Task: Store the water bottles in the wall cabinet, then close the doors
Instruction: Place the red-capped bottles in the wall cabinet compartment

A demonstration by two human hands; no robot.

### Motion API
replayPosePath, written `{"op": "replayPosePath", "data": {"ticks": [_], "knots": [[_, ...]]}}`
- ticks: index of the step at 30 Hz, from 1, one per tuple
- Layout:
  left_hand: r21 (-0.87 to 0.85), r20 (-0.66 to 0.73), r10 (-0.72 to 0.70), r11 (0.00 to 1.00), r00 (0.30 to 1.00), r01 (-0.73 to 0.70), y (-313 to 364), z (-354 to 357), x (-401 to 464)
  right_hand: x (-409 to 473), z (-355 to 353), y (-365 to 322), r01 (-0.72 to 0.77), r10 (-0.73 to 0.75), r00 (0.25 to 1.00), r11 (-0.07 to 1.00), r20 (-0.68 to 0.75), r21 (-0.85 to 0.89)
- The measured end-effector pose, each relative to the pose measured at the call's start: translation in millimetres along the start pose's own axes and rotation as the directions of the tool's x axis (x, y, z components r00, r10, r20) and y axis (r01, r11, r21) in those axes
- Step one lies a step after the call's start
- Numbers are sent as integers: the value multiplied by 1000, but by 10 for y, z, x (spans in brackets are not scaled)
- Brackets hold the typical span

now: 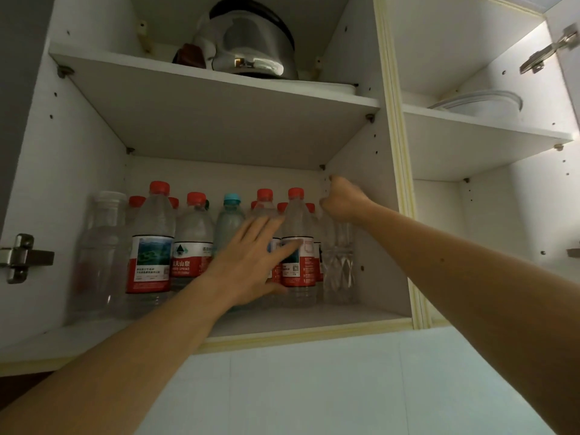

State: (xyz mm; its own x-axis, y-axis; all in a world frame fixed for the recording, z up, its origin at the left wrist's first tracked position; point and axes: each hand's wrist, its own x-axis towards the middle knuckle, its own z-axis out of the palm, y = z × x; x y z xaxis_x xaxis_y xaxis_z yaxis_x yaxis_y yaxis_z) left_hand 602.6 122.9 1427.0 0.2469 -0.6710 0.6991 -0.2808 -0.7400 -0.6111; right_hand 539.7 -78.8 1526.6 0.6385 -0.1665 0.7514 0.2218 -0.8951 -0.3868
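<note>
Head view: clear red-capped water bottles (150,246) upright on cabinet shelf (314,318).

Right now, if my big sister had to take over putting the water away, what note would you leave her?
Left hand: open, fingers spread flat against the red-label bottles in the middle of the row.
Right hand: gripping the top of a clear unlabelled bottle at the row's right end, standing on the bottom shelf.
Done: the visible bottles stand upright on the bottom shelf of the left cabinet bay; a kettle sits on the shelf above.
Left: let go, pull both hands out, then close the doors, which are still open. Any bottles still outside are not in view.
</note>
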Motion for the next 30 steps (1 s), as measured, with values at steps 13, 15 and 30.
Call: {"op": "replayPosePath", "data": {"ticks": [13, 15, 30], "knots": [[47, 0, 91, 995, 996, -91, 55, 184, 77, 230, -44, 127, -9, 14, 996, 999, -93, 47], [68, -9, 95, 993, 995, -94, 69, 173, 77, 221, -63, 132, -21, 30, 993, 996, -112, 81], [127, 80, 106, 985, 991, -115, 144, 185, 167, 341, 132, 147, -22, 32, 994, 995, -108, 93]]}}
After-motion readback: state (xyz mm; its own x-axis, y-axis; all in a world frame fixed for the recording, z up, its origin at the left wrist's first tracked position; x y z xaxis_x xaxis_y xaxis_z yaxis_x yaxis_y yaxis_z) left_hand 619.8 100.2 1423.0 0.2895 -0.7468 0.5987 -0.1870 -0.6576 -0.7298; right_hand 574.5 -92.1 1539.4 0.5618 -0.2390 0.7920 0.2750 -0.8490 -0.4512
